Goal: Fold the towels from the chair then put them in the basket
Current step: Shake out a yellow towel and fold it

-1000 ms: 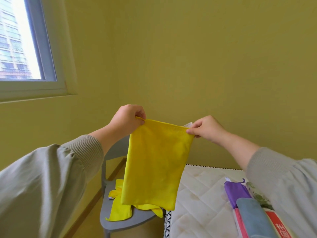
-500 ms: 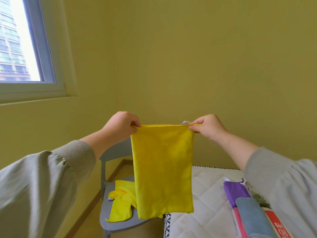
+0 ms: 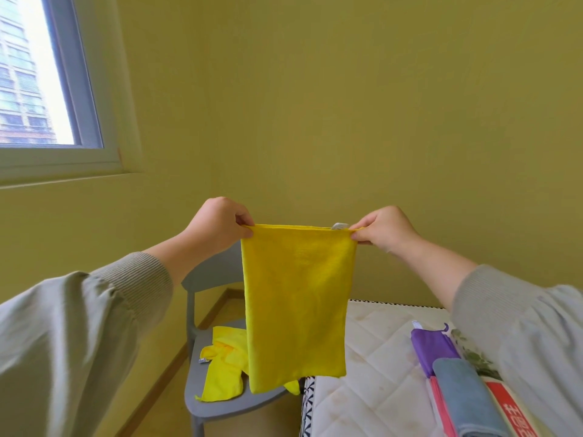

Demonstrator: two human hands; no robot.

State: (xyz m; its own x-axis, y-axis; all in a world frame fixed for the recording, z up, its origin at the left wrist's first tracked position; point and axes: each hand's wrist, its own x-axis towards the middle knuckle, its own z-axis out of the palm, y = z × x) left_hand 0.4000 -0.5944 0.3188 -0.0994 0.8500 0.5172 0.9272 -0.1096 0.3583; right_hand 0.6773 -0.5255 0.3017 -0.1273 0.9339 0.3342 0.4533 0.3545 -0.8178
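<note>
Yellow towel [image 3: 298, 304] hangs pinched between raised left hand [image 3: 217, 225] and right hand [image 3: 386, 230]

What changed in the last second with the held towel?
The left hand and right hand drew slightly apart and leveled the towel. Its top edge was slanted, and it now hangs straight. Nothing was taken or let go: both hands still pinch the top corners. The other towel stays crumpled on the chair.
</note>
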